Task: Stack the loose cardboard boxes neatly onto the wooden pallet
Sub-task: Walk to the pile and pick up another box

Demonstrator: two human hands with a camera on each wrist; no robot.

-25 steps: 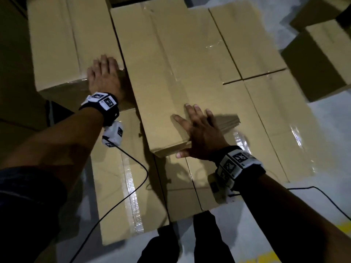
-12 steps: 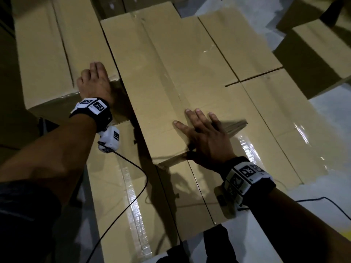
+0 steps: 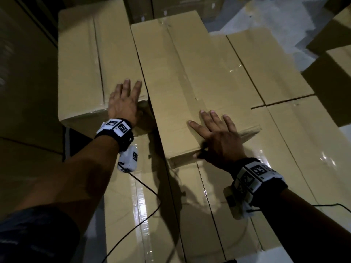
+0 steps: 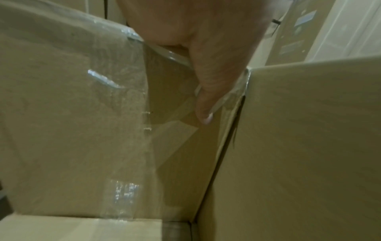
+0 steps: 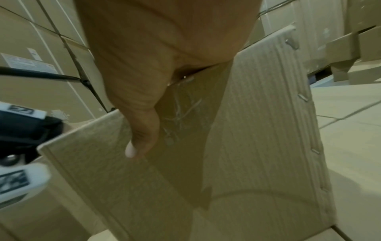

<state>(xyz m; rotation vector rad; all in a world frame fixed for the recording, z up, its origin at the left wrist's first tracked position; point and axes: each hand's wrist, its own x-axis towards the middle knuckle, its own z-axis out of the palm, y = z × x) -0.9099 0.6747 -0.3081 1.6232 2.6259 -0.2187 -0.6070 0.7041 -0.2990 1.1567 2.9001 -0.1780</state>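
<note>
Cardboard nearly everywhere: lower layer of taped boxes [image 3: 296,149] already laid edge to edge, presumably on the pallet, though no wood visible in any view. On top of that layer, 2 boxes of a second tier side by side. Left upper box [image 3: 91,59] squared against the stack's far-left side. Long middle box [image 3: 182,88] just beside it, a narrow dark seam between the 2, near end short of the lower layer's front edge. Right part of the second tier not yet filled; more loose boxes [image 3: 334,76] waiting on the floor to the right. Judged roughly midway, with the current step looking like snugging the 2 upper boxes together.

Left hand [image 3: 124,103] flat on the left box's near corner, fingers straight, thumb down the end face in the wrist view. Right hand [image 3: 218,137] spread flat on the middle box's near end, thumb hooked over its front edge, pressing rather than gripping.
</note>
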